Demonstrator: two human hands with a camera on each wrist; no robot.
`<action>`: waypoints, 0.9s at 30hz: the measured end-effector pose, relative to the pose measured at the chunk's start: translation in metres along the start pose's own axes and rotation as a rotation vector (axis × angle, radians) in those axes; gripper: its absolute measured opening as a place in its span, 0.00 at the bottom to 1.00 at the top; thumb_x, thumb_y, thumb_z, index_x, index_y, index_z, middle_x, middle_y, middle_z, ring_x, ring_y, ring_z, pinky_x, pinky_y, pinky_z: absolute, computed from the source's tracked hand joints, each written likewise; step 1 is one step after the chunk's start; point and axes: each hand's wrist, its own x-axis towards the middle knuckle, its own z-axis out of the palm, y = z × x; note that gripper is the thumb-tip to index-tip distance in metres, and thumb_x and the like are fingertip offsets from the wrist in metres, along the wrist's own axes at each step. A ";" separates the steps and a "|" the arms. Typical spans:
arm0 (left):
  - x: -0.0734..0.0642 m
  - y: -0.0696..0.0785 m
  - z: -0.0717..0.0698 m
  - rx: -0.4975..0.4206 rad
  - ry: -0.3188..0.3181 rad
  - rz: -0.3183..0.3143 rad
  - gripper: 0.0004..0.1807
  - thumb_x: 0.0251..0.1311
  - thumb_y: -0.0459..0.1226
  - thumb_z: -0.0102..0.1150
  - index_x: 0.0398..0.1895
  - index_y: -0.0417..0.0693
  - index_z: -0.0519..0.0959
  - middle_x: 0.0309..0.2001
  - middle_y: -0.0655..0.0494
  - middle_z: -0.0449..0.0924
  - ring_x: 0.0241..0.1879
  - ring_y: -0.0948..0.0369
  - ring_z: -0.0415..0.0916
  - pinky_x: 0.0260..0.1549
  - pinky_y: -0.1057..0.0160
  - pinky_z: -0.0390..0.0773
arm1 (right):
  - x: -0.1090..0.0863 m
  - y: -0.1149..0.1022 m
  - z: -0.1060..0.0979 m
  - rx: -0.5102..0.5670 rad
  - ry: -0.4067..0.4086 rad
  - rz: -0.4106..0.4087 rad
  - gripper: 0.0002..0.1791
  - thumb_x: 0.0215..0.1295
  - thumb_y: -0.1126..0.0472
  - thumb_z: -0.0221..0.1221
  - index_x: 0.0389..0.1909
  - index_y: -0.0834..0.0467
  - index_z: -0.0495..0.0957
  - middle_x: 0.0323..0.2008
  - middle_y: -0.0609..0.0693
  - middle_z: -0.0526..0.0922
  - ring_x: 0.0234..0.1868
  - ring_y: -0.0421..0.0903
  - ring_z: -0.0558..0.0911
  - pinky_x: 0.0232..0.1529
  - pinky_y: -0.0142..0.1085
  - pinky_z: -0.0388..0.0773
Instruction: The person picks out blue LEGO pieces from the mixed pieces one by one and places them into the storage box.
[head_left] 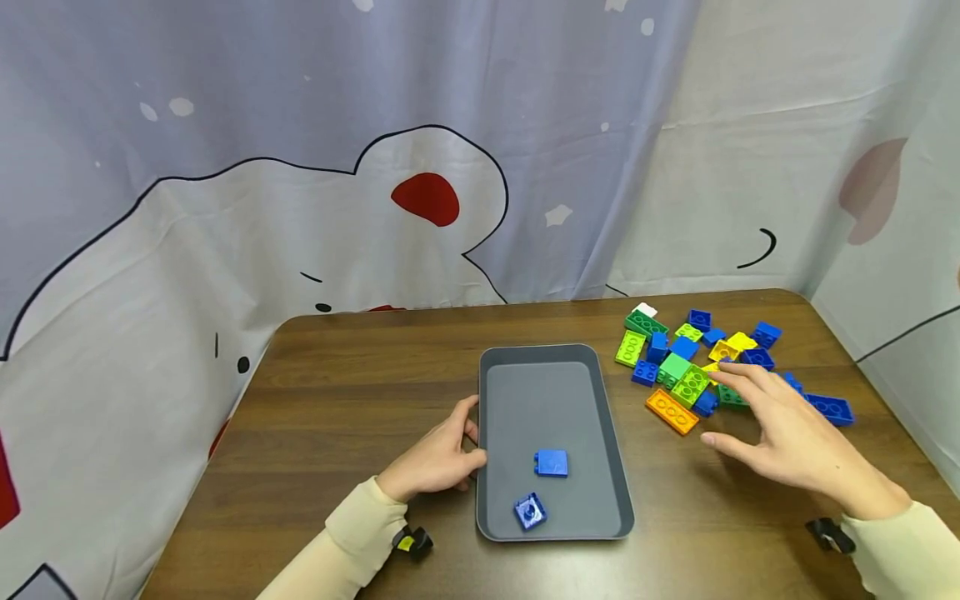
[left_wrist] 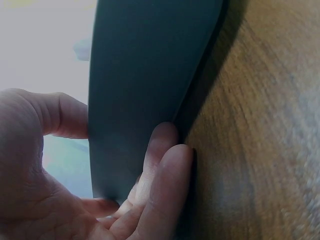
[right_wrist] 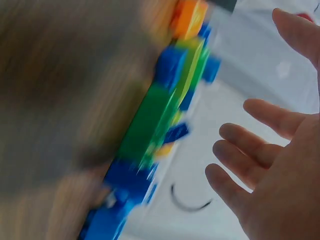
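Note:
My left hand [head_left: 437, 454] holds the left side of a grey tray [head_left: 542, 404]; in the left wrist view its thumb [left_wrist: 70, 116] is at the rim, with other fingers low against the outer wall. Inside the tray lie a blue brick [head_left: 552, 463] and a shiny dark-blue square brick [head_left: 530, 511]. Over the near right side of a loose brick pile, my right hand [head_left: 795, 433] hovers with fingers spread and nothing in them. Close to it are an orange brick [head_left: 672, 412], a lime brick [head_left: 690, 386] and a partly covered green brick [head_left: 731, 397].
The pile spreads over the right of the wooden table [head_left: 360, 383], with a long blue brick [head_left: 830, 409] near the right edge and a white piece [head_left: 645, 309] at the back. A printed curtain [head_left: 570, 167] hangs behind the table.

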 end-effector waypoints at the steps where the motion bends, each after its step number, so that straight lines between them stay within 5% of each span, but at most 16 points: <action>1: 0.000 0.000 0.000 -0.001 0.000 0.001 0.49 0.57 0.36 0.58 0.82 0.45 0.47 0.50 0.47 0.75 0.18 0.59 0.80 0.21 0.58 0.83 | -0.001 0.008 -0.002 -0.002 0.001 0.017 0.47 0.50 0.44 0.78 0.68 0.60 0.73 0.66 0.62 0.73 0.64 0.66 0.73 0.54 0.67 0.73; 11: -0.001 -0.002 -0.001 0.000 0.006 -0.003 0.49 0.57 0.36 0.58 0.82 0.46 0.47 0.50 0.47 0.74 0.18 0.59 0.80 0.21 0.58 0.83 | -0.011 0.066 -0.006 -0.074 0.009 0.117 0.48 0.49 0.45 0.78 0.66 0.68 0.72 0.63 0.71 0.71 0.60 0.73 0.71 0.53 0.69 0.69; 21: -0.001 0.000 0.000 0.014 0.007 -0.001 0.49 0.57 0.36 0.58 0.82 0.46 0.48 0.50 0.47 0.74 0.18 0.58 0.79 0.21 0.57 0.83 | -0.020 0.093 -0.002 -0.153 -0.056 0.223 0.49 0.54 0.43 0.75 0.64 0.73 0.69 0.59 0.77 0.70 0.56 0.76 0.72 0.53 0.72 0.69; 27: -0.001 0.001 0.001 0.022 0.009 -0.003 0.49 0.58 0.37 0.58 0.82 0.46 0.48 0.50 0.48 0.74 0.18 0.58 0.79 0.22 0.58 0.83 | -0.023 0.097 -0.004 -0.190 -0.092 0.263 0.44 0.54 0.52 0.75 0.63 0.75 0.69 0.55 0.79 0.72 0.51 0.76 0.75 0.49 0.70 0.72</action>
